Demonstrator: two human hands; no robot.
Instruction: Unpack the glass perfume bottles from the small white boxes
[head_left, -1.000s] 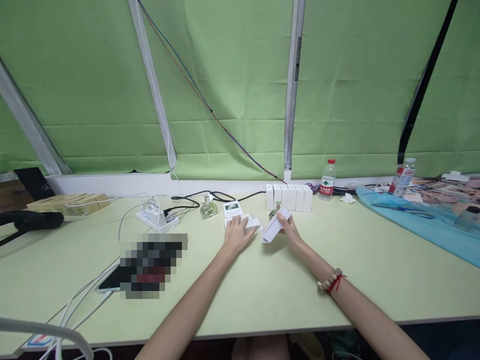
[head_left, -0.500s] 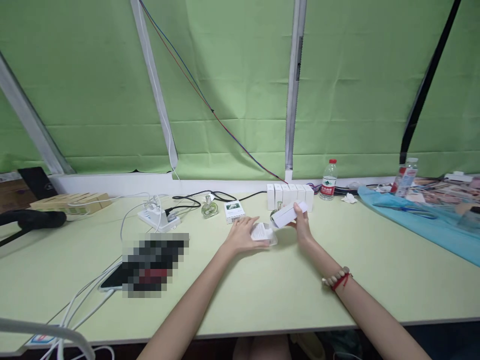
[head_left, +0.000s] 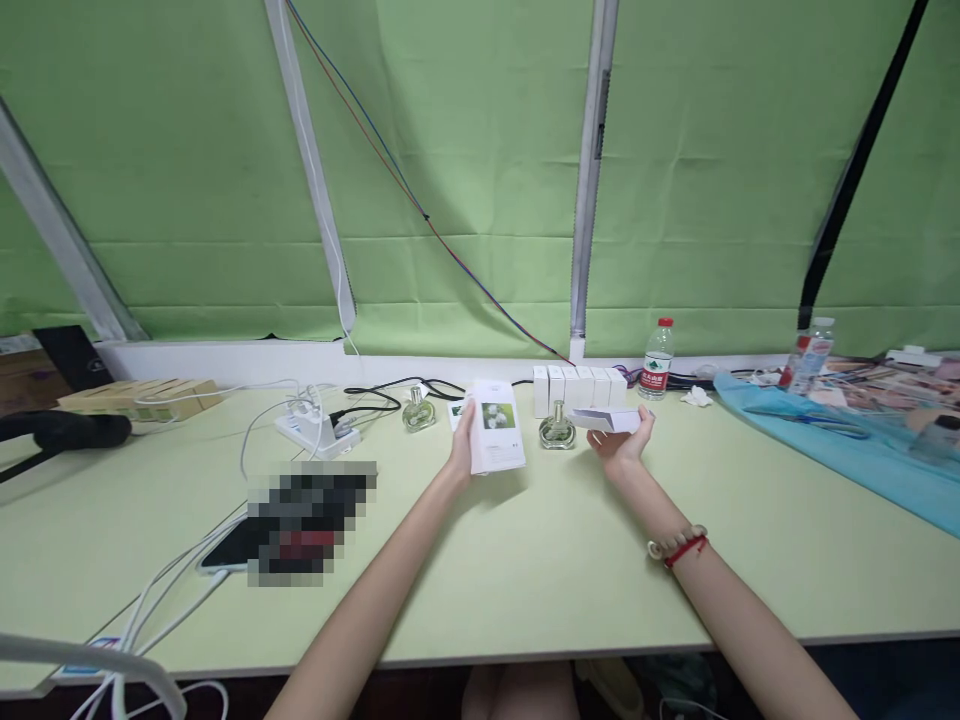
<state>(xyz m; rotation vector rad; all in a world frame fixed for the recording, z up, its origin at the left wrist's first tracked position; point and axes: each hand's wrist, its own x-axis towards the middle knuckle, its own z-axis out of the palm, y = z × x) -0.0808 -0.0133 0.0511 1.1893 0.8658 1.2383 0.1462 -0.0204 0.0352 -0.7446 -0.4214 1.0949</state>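
My left hand point(head_left: 462, 450) is closed on a flat white carton with a flower picture point(head_left: 496, 427), held upright above the pale green table point(head_left: 525, 560). My right hand point(head_left: 621, 443), palm up, holds a small white box point(head_left: 606, 419) lying level. Between the hands a small glass perfume bottle point(head_left: 556, 430) stands on the table. A second perfume bottle point(head_left: 417, 412) stands further left. Behind them is a row of several white boxes point(head_left: 577, 388).
A white power strip point(head_left: 318, 434) with cables and a blurred dark item point(head_left: 307, 520) lie at the left. Water bottles point(head_left: 657, 360) stand at the back, a blue cloth point(head_left: 840, 440) covers the right. Tan boxes point(head_left: 142, 396) sit far left.
My left hand has lifted the flat carton off the table and stood it upright. My right hand has raised the white box and turned it level, uncovering the perfume bottle.
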